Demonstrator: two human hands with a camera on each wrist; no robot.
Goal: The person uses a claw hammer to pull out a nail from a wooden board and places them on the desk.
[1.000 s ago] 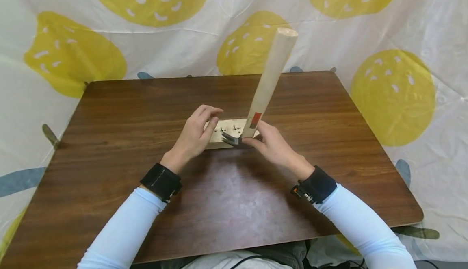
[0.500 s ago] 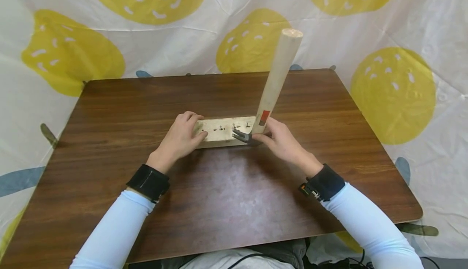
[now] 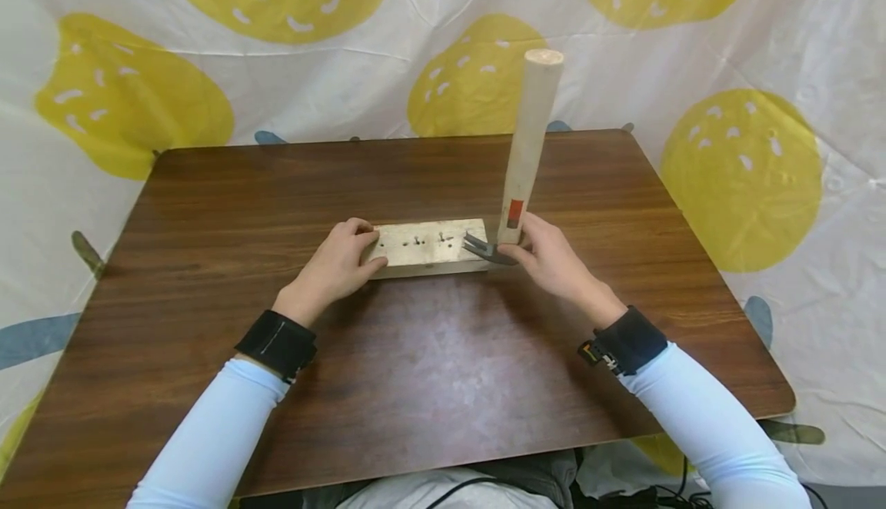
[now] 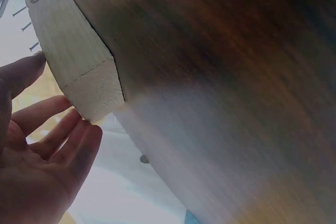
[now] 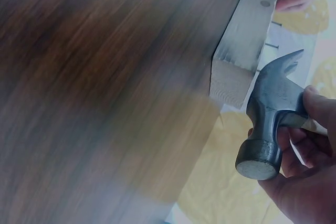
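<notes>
On the dark, glossy wooden table, a pale rectangular block of wood is lying flat near the middle, its rough sawn end grain showing plainly in both wrist views, with several thin nails sticking up from its top face. At the block's left end, the left hand is bracing it, fingers curling over the far edge and thumb pressing the near side. Just off the block's right end, the right hand is gripping a hammer, fingers wrapping tight around the smooth, round, light wooden handle right beneath the head. That handle is standing almost upright, a small red label near its lower end. The dull grey steel head is hanging beside the block's corner, its curved claw pointing toward the nails and its flat round face turning away from them. Pale blue sleeves and black wristbands are covering both arms.
</notes>
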